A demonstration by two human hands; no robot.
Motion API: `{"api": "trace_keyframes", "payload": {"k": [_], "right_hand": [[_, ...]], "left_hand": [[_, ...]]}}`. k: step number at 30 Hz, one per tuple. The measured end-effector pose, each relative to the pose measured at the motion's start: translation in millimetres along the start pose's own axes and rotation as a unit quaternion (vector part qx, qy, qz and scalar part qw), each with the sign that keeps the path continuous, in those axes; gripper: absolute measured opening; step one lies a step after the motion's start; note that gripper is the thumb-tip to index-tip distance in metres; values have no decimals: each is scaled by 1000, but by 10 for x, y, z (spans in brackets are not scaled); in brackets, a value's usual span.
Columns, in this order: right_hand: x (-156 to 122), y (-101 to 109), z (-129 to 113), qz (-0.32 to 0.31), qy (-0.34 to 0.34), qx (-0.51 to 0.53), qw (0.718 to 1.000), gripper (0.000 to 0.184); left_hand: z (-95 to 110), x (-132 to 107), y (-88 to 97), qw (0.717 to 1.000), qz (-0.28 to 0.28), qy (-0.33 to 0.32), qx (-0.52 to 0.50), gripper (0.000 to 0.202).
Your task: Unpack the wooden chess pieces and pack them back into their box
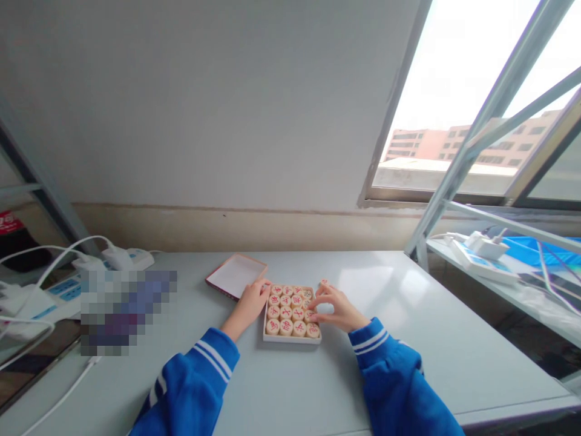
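A shallow white box [293, 340] lies on the table, filled with rows of round wooden Chinese chess pieces [285, 312] with red characters. My left hand [252, 299] rests against the box's upper left edge, fingers bent and touching it. At the box's right side, my right hand [338, 307] has thumb and index finger closing on a chess piece [309, 315] in the right-hand column. Its fingers partly cover that column. One loose chess piece [324, 282] shows just beyond my right hand, outside the box.
Left of the box, the upturned lid [236, 275] lies with its white inside showing. Power strips [68, 290] with white cables and a pixelated object [129, 312] occupy the table's left. Metal frame bars [454, 175] rise at right, beside a shelf holding another power strip [483, 257].
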State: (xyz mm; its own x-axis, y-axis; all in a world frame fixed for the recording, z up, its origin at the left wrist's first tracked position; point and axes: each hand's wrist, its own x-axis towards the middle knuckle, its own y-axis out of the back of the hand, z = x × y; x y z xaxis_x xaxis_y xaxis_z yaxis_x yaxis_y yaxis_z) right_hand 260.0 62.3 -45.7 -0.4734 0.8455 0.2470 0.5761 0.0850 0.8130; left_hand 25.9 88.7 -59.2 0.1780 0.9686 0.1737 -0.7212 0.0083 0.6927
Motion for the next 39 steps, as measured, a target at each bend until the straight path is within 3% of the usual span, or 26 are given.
{"api": "trace_keyframes", "payload": {"k": [6,10,12,16,18,20,23,26,33,36,39], "right_hand": [[20,41,-2,1,1,97,995,29],[-43,176,97,-1,-86,144,986,29],[-95,236,169,-6,-164,101,981,26],[-144,282,201,34,-283,-108,953,20],[-126,282,137,68,-263,-157,950,18],[-98,271,45,66,-185,-130,972,16],[-75,214,-80,-8,-24,-33,999,23],[-78,121,-142,-72,42,7,997,28],[-95,144,-180,-67,5,110,992,24],[-155,241,-101,-75,-58,153,984,23],[-240,307,47,-65,-163,78,981,20]], "left_hand": [[-7,-15,13,999,1,-46,26,29],[-1,-17,16,998,-3,-50,34,29],[9,-18,19,998,-2,-48,32,29],[26,-18,29,999,-5,-41,33,29],[27,-17,32,999,-9,-39,36,29],[23,-14,34,999,-11,-36,36,29],[6,-9,34,999,-8,-37,31,28],[-14,-3,32,999,-7,-46,26,28],[-22,-3,24,999,-10,-42,30,28],[-11,-9,27,999,-13,-41,29,28],[8,-17,38,999,-14,-39,33,29]]}}
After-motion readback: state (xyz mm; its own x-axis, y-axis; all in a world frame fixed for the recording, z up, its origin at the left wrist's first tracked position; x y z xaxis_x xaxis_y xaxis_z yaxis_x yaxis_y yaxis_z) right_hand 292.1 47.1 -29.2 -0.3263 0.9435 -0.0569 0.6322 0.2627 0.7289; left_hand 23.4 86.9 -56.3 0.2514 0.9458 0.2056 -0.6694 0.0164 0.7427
